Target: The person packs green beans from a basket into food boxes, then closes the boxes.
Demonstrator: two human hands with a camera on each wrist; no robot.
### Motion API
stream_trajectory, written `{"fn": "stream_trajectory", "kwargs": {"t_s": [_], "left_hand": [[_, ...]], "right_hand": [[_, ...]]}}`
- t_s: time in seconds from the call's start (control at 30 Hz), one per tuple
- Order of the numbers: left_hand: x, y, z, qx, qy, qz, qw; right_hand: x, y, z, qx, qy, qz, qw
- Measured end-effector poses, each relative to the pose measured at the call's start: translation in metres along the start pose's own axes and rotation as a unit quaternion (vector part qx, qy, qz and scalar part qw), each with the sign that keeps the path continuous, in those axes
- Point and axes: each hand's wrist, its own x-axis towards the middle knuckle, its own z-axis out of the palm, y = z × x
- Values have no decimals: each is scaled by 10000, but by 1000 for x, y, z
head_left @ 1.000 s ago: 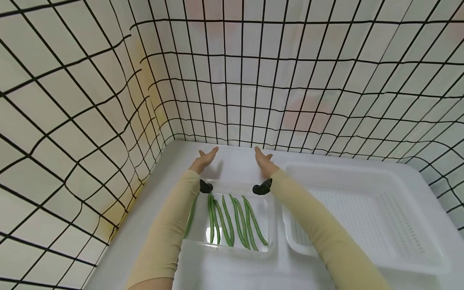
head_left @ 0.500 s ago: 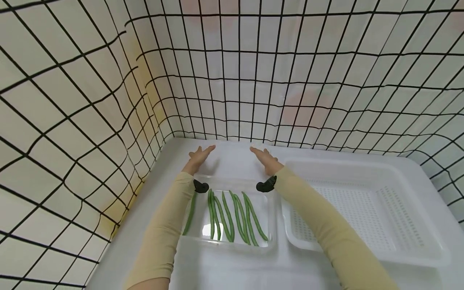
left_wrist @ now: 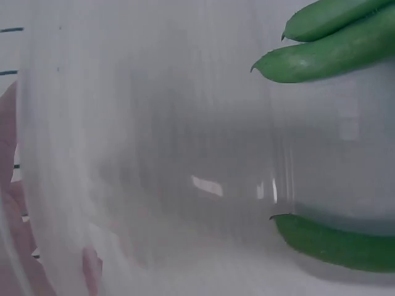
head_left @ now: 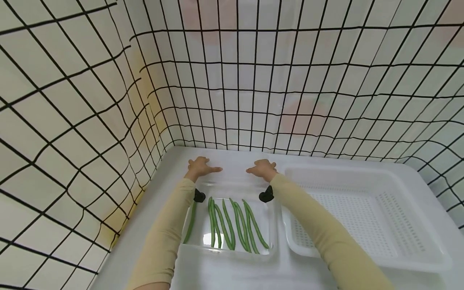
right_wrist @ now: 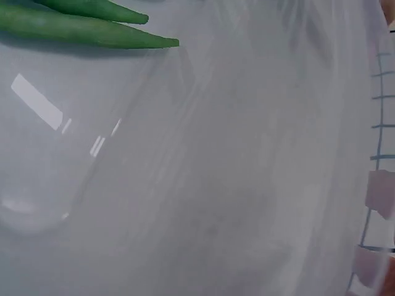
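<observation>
A clear rectangular tray [head_left: 201,231] on the white table holds several green beans [head_left: 232,229], laid lengthwise side by side. One green bean [head_left: 190,225] lies apart along its left side. My left hand [head_left: 201,167] is just beyond the tray's far left corner, thumb pointing right. Opposite it, at the far right corner, is my right hand [head_left: 263,169], fingers pointing inward. Neither hand visibly holds anything; contact with the rim cannot be made out. Both wrist views show bean tips [left_wrist: 321,58] and parts of the hands beyond the clear wall.
A white perforated basket [head_left: 362,217] stands right of the tray, partly under the right forearm. Black wire mesh [head_left: 239,88] borders the table behind and at both sides. Black wrist devices [head_left: 266,194] sit over the tray's far edge.
Both hands have come lower in the view, back toward the tray's far edge. Their fingers pointed forward before and now bend more inward. The beans and tray stay in place.
</observation>
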Motion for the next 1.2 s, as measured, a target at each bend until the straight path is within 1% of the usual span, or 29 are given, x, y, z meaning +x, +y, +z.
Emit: {"fn": "stream_trajectory", "kwargs": {"t_s": [0.1,0.2,0.27,0.37,0.43,0.5,0.57,0.63,0.7,0.77,0.83,0.9,0.97,1.03,1.07,1.13,1.2], "left_hand": [[-3,2,-3,283,127,164,9994],[-3,4,-10,732,370,440,9957],[-3,8,-16,1136,584,617,9899],[-5,16,-30,1676,908,819,9782],[-12,22,-41,1867,1112,928,9717],[-23,28,-52,1912,1304,1050,9672],[-38,33,-61,1932,1506,1177,9624],[-57,34,-68,1943,1712,1315,9569],[-79,34,-71,1859,1913,1491,9522],[-105,30,-72,1757,2158,1706,9452],[-132,24,-69,1633,2425,1938,9365],[-158,14,-61,1505,2714,2148,9260],[-183,4,-50,1422,2965,2319,9155],[-204,-6,-37,1432,3163,2434,9057],[-212,-10,-30,1409,3239,2483,9020],[-225,-18,-17,1399,3307,2550,8978],[-233,-25,-5,1339,3279,2577,8989]], "right_hand": [[-5,-4,-1,-361,102,-108,9992],[-10,-11,-6,-688,290,-420,9963],[-15,-16,-10,-796,428,-627,9939],[-24,-23,-18,-878,658,-921,9897],[-34,-28,-24,-871,825,-1111,9865],[-46,-33,-30,-806,1021,-1316,9827],[-62,-37,-33,-757,1232,-1548,9773],[-80,-39,-34,-692,1417,-1795,9710],[-100,-38,-31,-656,1618,-2080,9624],[-123,-36,-24,-602,1788,-2398,9523],[-146,-32,-13,-527,1938,-2719,9412],[-169,-27,1,-430,2052,-2970,9316],[-189,-19,17,-355,2162,-3131,9241],[-207,-11,34,-224,2251,-3227,9191],[-214,-7,41,-168,2314,-3256,9166],[-225,0,56,-46,2444,-3308,9115],[-232,7,67,45,2568,-3361,9061]]}}
